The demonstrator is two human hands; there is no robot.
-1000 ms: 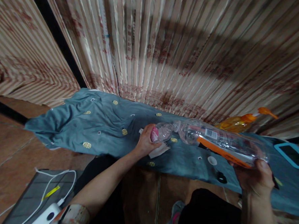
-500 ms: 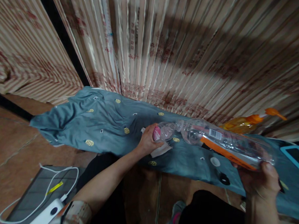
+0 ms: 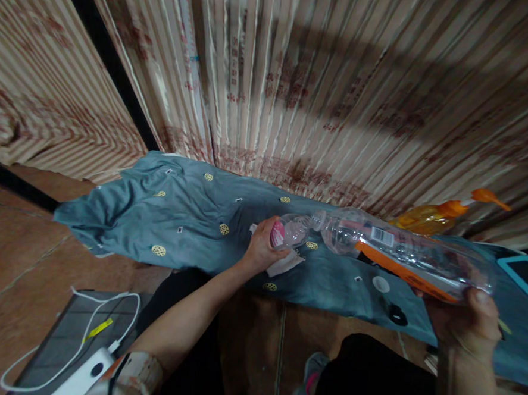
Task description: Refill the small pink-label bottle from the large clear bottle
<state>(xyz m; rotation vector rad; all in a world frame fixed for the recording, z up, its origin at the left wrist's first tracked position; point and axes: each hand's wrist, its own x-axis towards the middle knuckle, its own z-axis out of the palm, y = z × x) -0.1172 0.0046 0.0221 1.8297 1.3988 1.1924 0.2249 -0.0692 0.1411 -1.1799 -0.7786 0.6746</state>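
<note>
My left hand (image 3: 263, 245) is closed around the base of a small clear plastic bottle (image 3: 294, 229) with a pink label. That bottle lies on its side, its neck meeting the neck of a large clear plastic bottle (image 3: 390, 247) with an orange label strip. Whether the two necks only touch or fit together, I cannot tell. Fingers wrapped under its base end, my right hand (image 3: 466, 317) holds the large bottle nearly level. Beneath my left hand, a crumpled white tissue (image 3: 285, 264) rests on the patterned teal cloth (image 3: 200, 217).
Behind the large bottle is an amber bottle (image 3: 428, 216) with an orange pump. A white disc (image 3: 381, 284) and a black ring-like piece (image 3: 397, 315) lie at the near edge. A blue-framed dark object (image 3: 527, 276) is at right; a power bank (image 3: 85, 374) with cable sits lower left.
My right hand and the base end of the large bottle have shifted slightly to the right. My left hand keeps its hold on the small bottle.
</note>
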